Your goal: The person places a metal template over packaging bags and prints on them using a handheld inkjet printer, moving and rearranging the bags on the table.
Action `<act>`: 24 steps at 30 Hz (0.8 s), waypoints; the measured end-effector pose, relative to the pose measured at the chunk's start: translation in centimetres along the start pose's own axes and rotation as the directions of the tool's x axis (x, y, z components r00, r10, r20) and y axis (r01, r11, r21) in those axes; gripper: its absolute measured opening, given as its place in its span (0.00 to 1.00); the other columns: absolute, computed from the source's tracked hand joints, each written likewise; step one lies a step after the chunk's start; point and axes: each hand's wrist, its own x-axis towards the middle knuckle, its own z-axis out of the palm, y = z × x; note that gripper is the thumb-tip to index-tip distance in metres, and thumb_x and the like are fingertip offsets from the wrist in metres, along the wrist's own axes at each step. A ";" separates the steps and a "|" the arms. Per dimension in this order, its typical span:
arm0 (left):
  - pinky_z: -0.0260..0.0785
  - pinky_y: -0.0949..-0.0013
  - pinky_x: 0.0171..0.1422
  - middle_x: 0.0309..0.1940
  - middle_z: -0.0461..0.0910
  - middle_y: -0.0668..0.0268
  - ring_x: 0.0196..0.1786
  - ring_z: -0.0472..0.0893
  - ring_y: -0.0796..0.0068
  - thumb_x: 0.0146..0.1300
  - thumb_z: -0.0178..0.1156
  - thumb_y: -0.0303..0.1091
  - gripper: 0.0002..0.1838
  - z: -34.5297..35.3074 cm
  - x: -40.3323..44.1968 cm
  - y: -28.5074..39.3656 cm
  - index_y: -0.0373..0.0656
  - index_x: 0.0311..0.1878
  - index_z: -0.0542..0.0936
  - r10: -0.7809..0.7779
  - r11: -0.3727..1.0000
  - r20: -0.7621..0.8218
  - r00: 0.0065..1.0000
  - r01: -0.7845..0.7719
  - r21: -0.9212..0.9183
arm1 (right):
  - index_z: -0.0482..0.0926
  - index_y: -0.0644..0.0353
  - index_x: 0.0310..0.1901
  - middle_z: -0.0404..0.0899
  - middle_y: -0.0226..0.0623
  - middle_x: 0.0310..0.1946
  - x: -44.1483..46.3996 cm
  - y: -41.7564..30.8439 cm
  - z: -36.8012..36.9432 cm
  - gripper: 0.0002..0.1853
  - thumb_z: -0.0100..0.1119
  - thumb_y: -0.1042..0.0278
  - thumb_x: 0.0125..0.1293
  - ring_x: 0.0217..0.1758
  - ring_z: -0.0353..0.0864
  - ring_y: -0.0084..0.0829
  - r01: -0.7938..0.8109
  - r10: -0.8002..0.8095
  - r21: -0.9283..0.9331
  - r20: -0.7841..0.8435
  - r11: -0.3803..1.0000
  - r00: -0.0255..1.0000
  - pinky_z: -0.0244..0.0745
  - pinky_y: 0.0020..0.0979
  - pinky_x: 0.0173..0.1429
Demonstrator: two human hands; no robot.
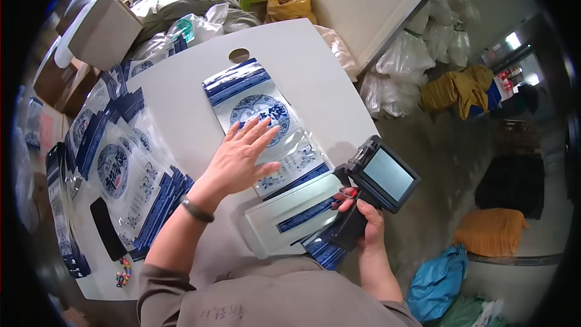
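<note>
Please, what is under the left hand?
A printed bag with a round blue emblem, on the white table. The left hand covers part of its print; I cannot see that part.

Looks from head height, forward and steeply down onto the white table [302,66]. Takes in the shirt [272,297] very close along the bottom edge, then the left hand [239,160] and right hand [370,221] a little farther off. Reaches past the far table edge to a yellow sack [289,7], and rightward over floor [436,160], perhaps into a passage, dim there. Curves wide, fisheye-like.
</note>
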 end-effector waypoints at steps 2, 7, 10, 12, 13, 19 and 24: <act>0.40 0.49 0.86 0.79 0.61 0.56 0.83 0.53 0.57 0.66 0.60 0.63 0.44 0.4 1.0 -0.6 0.48 0.79 0.62 -0.008 0.996 0.092 0.996 0.000 0.088 | 0.76 0.71 0.57 0.86 0.47 0.36 0.2 0.0 0.1 0.21 0.56 0.65 0.67 0.59 0.80 0.46 0.011 -0.012 -0.032 -0.010 0.999 1.000 0.76 0.50 0.65; 0.40 0.51 0.87 0.79 0.59 0.57 0.83 0.53 0.58 0.63 0.62 0.64 0.47 0.4 1.1 -1.1 0.48 0.79 0.61 -0.031 0.994 0.125 0.992 0.017 0.112 | 0.76 0.72 0.56 0.86 0.47 0.35 0.2 -0.2 0.6 0.21 0.56 0.66 0.67 0.59 0.80 0.46 0.000 -0.001 -0.039 -0.023 0.999 1.000 0.76 0.50 0.64; 0.39 0.51 0.87 0.79 0.59 0.55 0.83 0.53 0.56 0.63 0.64 0.61 0.47 0.3 1.2 -0.9 0.46 0.79 0.62 -0.032 0.996 0.125 0.992 0.021 0.088 | 0.75 0.70 0.56 0.84 0.47 0.39 0.3 0.0 -0.2 0.19 0.57 0.70 0.66 0.57 0.82 0.44 -0.014 0.014 0.020 0.004 1.000 1.000 0.79 0.49 0.63; 0.39 0.51 0.87 0.79 0.59 0.54 0.83 0.53 0.55 0.62 0.66 0.58 0.47 0.2 1.3 -0.8 0.44 0.79 0.62 -0.028 0.996 0.118 0.993 0.018 0.083 | 0.76 0.71 0.55 0.84 0.47 0.39 0.5 0.2 -0.4 0.18 0.57 0.70 0.67 0.57 0.81 0.44 -0.027 0.028 0.061 -0.010 0.998 1.000 0.79 0.49 0.63; 0.39 0.51 0.86 0.79 0.59 0.54 0.83 0.53 0.55 0.61 0.67 0.57 0.48 0.1 1.3 -0.8 0.44 0.79 0.62 -0.023 0.996 0.110 0.994 0.014 0.086 | 0.76 0.71 0.55 0.84 0.46 0.38 0.5 0.3 -0.4 0.18 0.57 0.70 0.67 0.57 0.81 0.44 -0.030 0.032 0.081 -0.026 0.996 0.999 0.79 0.49 0.63; 0.38 0.50 0.86 0.79 0.59 0.54 0.83 0.53 0.53 0.57 0.69 0.51 0.49 -0.2 1.4 0.1 0.43 0.79 0.62 -0.053 0.995 0.132 0.990 0.041 0.094 | 0.82 0.74 0.46 0.81 0.47 0.49 0.2 0.5 -1.2 0.17 0.56 0.65 0.66 0.56 0.81 0.41 -0.065 0.065 -0.010 0.006 0.998 0.998 0.74 0.43 0.67; 0.62 0.57 0.73 0.65 0.73 0.50 0.69 0.71 0.53 0.68 0.60 0.38 0.31 -1.0 -0.9 1.2 0.40 0.72 0.69 -0.101 0.990 -0.201 0.974 0.079 -0.114 | 0.84 0.73 0.43 0.79 0.46 0.53 0.0 -0.2 -0.8 0.16 0.57 0.65 0.68 0.59 0.80 0.40 -0.050 0.049 0.041 0.032 0.998 0.998 0.73 0.41 0.69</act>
